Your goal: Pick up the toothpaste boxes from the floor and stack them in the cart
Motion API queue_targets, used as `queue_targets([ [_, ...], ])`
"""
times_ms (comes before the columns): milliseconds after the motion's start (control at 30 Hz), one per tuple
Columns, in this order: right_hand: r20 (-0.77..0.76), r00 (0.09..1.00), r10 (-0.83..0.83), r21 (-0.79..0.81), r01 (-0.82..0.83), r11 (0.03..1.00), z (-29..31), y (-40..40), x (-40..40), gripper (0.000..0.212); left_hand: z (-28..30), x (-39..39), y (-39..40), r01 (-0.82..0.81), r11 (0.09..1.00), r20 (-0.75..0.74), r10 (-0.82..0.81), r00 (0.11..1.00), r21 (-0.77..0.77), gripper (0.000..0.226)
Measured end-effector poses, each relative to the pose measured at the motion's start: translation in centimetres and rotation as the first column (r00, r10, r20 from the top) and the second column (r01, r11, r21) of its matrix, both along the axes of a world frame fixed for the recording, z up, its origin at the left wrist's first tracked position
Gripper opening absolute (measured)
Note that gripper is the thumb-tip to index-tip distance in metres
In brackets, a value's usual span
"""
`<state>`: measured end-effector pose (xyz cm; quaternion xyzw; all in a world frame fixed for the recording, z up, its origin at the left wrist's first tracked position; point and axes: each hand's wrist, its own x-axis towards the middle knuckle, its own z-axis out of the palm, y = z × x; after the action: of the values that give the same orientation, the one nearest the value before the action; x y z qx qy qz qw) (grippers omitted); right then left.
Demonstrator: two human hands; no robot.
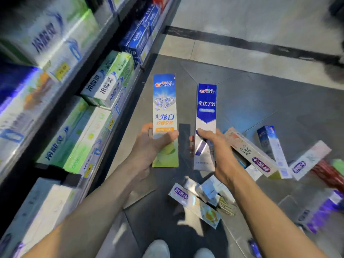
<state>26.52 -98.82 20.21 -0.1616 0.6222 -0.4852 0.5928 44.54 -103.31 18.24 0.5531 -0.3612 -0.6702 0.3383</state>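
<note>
Left hand: the left hand (149, 146) grips a blue, white and green Crest box (164, 116) near its lower half, thumb across the front face, fingers curled round the back edge; the box stands upright, held above the floor.
Right hand: the right hand (214, 146) grips a dark blue and silver Crest box (206, 108) low on its length, fingers wrapped over the front from the right side; this box is also upright, just beside the other and not touching it.
Between the boxes: a narrow gap through which the grey floor (260, 101) shows.
Boxes on the floor, right: a pale box with a purple logo (251, 151) lies slanted just beside the right hand; next to it a blue and white box (273, 149) and another white box with a purple logo (309, 161), all tilted at different angles; further right something red (327, 174), blurred.
Boxes on the floor, below the hands: a small heap of silver and white boxes (201, 200), one with a purple logo, lying across each other.
Far lower right: a purple and white box (320, 211), blurred.
Shelves: the shelving (78, 94) along the left holds rows of green, white and blue toothpaste boxes with yellow price tags on the shelf edges.
Feet: two pale shoe tips (178, 248) at the bottom edge.
Cart: cannot tell where it is.
</note>
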Motion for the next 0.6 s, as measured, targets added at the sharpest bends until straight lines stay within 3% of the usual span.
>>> queue_targets([
  [100, -0.033, 0.999, -0.014, -0.002, 0.014, 1.000, 7.7, 1.4, 0.0, 0.041, 8.3, -0.7, 1.3, 0.022, 0.998, 0.014, -0.021, 1.000, -0.053, 0.080],
  [267, -0.059, 0.998, -0.028, -0.043, 0.025, 0.999, 23.9, 3.6, 0.4, 0.034, 24.4, -1.3, 3.6, 0.045, 0.997, -0.032, -0.048, 0.998, -0.068, 0.035],
  [433, -0.062, 0.998, 0.006, -0.108, -0.013, 0.994, 40.8, 5.5, 0.2, 0.044, 41.1, -1.7, 5.5, 0.030, 0.996, -0.072, -0.036, 0.997, -0.081, 0.061],
  [600, -0.022, 0.999, -0.023, -0.171, 0.019, 0.985, 55.0, 7.6, -0.5, 0.033, 54.9, -2.6, 7.7, 0.034, 0.994, -0.106, -0.046, 0.993, -0.106, 0.052],
])
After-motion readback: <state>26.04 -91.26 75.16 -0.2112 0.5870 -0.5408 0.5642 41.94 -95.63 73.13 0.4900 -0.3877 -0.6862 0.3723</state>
